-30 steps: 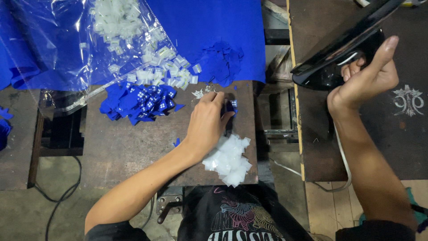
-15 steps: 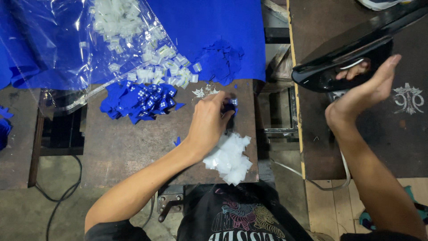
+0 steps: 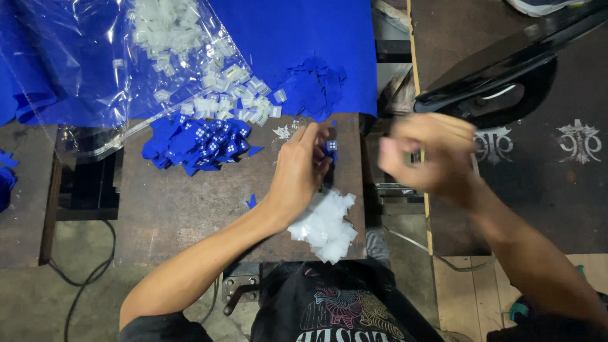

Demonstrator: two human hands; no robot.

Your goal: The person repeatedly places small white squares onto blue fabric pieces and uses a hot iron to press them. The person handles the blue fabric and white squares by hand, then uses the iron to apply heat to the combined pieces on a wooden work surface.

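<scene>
A small blue piece (image 3: 330,146) is pinched by the left hand (image 3: 297,172); the blurred right hand (image 3: 427,154) is curled, nothing seen inside. Many blue pieces (image 3: 196,144) are piled already; white squares (image 3: 324,225) are left.

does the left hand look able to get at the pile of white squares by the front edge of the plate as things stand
Probably yes. The left hand pinches a small blue piece, and the pile of white squares lies right beside its wrist with nothing on top. The fingers are busy, though, so it would need to let go first.

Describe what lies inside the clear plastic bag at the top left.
The clear plastic bag holds small white pieces, with more spilling from its mouth onto blue fabric. Glare and folds hide whatever lies deeper in the bag.
</scene>
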